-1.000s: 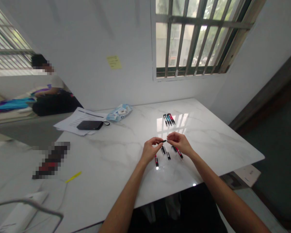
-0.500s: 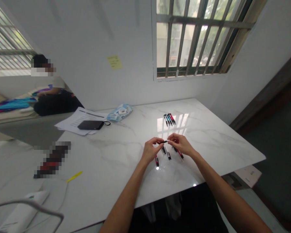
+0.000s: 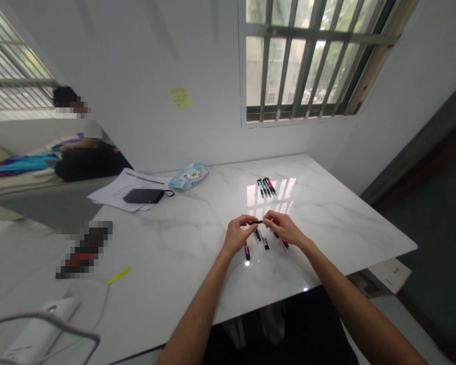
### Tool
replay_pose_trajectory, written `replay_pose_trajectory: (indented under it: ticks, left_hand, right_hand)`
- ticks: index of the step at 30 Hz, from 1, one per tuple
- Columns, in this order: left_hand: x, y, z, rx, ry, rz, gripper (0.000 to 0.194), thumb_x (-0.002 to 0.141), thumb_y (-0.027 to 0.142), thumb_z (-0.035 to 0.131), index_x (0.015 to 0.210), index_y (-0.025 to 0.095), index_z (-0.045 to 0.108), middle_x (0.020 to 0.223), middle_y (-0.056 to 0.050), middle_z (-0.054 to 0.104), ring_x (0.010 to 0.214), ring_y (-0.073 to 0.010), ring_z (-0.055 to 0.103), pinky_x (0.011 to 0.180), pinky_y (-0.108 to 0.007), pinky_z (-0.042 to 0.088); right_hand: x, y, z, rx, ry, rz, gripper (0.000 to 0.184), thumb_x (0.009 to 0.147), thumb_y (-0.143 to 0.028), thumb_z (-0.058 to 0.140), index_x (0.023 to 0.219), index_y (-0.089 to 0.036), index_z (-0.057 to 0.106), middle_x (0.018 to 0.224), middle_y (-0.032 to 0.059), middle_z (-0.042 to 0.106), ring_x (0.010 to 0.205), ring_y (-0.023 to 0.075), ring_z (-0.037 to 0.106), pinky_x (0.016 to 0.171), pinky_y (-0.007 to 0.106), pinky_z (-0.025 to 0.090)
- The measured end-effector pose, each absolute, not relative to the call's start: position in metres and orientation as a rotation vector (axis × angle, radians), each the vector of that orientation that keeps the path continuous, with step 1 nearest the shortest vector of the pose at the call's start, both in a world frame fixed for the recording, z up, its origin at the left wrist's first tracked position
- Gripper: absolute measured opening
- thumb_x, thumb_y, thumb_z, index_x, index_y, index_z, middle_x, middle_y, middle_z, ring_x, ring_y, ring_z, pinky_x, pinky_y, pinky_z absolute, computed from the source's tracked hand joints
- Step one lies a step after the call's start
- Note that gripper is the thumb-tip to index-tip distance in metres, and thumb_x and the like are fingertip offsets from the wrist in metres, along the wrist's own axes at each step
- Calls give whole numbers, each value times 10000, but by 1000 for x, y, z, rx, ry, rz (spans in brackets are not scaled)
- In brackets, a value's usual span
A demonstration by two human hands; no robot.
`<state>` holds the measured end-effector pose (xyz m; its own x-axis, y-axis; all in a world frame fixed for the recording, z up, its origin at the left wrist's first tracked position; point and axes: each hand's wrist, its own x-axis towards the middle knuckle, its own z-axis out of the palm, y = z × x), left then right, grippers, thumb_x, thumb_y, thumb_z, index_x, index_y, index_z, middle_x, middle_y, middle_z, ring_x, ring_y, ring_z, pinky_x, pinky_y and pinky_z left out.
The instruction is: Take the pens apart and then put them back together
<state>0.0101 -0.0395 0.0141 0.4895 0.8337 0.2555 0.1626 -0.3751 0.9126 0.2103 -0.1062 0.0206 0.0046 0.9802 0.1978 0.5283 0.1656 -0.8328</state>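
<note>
My left hand (image 3: 238, 235) pinches one end of a short black pen part (image 3: 257, 222) between thumb and fingers. At its other end the fingertips of my right hand (image 3: 283, 226) are closed on it. The part lies roughly level, a little above the table. Below my hands lie several pen pieces: a red and black one (image 3: 247, 251) nearest my left wrist, a black one (image 3: 257, 234), and a clear and black one (image 3: 265, 243). A further red and black piece (image 3: 285, 244) is partly covered by my right hand.
Several assembled-looking pens (image 3: 266, 187) lie in a row beyond my hands on the marbled table (image 3: 197, 253). To the left are a blue-white soft pack (image 3: 189, 176), a black pouch (image 3: 143, 195) on papers (image 3: 116, 185), and a yellow strip (image 3: 119, 276). Another person (image 3: 81, 147) sits far left.
The pale tip that showed between the black part and my right fingertips is no longer visible; the black part now reaches those fingertips. Both hands stay nearly in place.
</note>
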Motion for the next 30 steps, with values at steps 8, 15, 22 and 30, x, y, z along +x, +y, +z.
replay_pose_trajectory:
  ticks: [8,15,22,30]
  left_hand:
    - [10,-37,12,1732,825,928,190,792,341,767,922,205,790,937,-59,785,884,-212,702,893,-365,520]
    - [12,-37,11,1491,767,927,344,746,397,812,1012,185,759,997,-67,759,904,-195,696,874,-335,540]
    - [10,-39,18,1051,700,968,423,735,364,810,1098,213,653,920,5,651,794,-119,660,810,-282,549]
    - [13,-41,19,967,673,896,433,661,293,873,1025,174,672,840,16,635,730,-91,613,743,-230,508]
  right_hand:
    - [208,-107,19,-1468,-1616,705,324,995,-462,534,808,-216,633,703,-19,632,613,138,529,597,255,382]
    - [190,-105,15,-1501,-1570,706,478,1055,-457,415,682,-207,581,607,0,603,604,158,567,639,284,414]
    - [218,-137,27,-1465,-1794,503,249,965,-373,627,1158,-238,708,1079,77,744,1053,262,650,968,416,500]
    - [341,-163,29,-1671,-2093,850,937,786,-304,764,1616,-363,332,1637,44,399,1501,311,350,1236,537,320]
